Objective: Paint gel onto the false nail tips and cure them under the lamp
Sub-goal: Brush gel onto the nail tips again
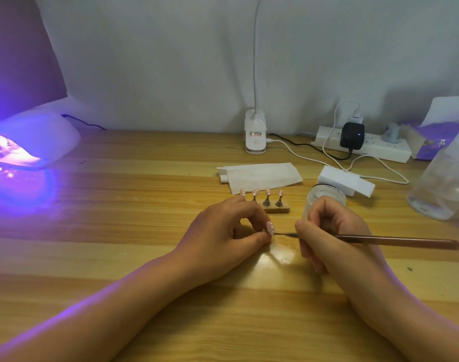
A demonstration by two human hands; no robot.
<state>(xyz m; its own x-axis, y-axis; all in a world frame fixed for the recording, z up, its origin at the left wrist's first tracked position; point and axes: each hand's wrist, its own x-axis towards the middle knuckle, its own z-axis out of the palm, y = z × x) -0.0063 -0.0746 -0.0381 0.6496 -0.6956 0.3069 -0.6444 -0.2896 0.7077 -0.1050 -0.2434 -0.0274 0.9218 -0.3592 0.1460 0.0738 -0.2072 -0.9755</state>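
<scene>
From the head camera, the left hand sits low on the desk, its fingers curled and pinching one pink false nail tip with the painted face turned toward three o'clock, seemingly so the brush can reach it. The right hand grips a slim brush close to its front end, pen-fashion. The long handle trails off toward three o'clock and the fine point touches the held tip, a grip that likely steadies small dots of gel. Both forearms lie on the desk, probably for the same steadiness. At twelve o'clock of the left hand a small stand carries four more dotted tips upright on pegs, kept off the wood so wet gel is not smeared. At twelve o'clock of the right hand stands a glass jar, just behind the knuckles and near for dipping. Far out at nine o'clock the curing lamp glows violet, well apart from the work. The painting step looks to be in hand, with curing of this tip not yet done.
</scene>
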